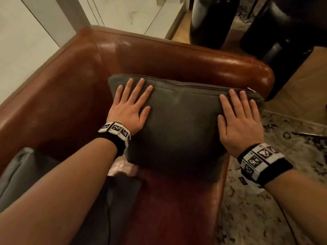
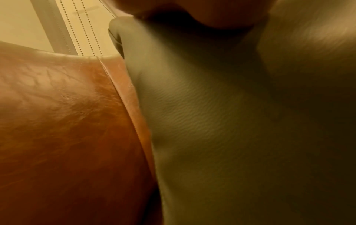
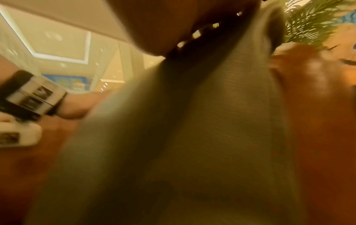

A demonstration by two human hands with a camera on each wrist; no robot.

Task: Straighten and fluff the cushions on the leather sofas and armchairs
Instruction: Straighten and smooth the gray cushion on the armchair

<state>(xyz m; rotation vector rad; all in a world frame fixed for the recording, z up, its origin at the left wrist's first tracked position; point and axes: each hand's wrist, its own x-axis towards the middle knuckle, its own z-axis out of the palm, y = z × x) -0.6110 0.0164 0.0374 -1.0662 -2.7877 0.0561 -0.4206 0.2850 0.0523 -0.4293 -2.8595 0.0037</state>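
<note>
A dark grey-green cushion leans against the backrest of a brown leather armchair. My left hand lies flat on the cushion's upper left part, fingers straight and spread. My right hand lies flat on its upper right part, fingertips near the zip seam along the top edge. The left wrist view shows the cushion close up beside the armchair leather. The right wrist view is blurred, filled by the cushion, with my left wrist at the left.
A second grey cushion lies on the seat at the lower left. A patterned rug covers the floor to the right. Dark rounded furniture stands behind the armchair. A green plant shows in the right wrist view.
</note>
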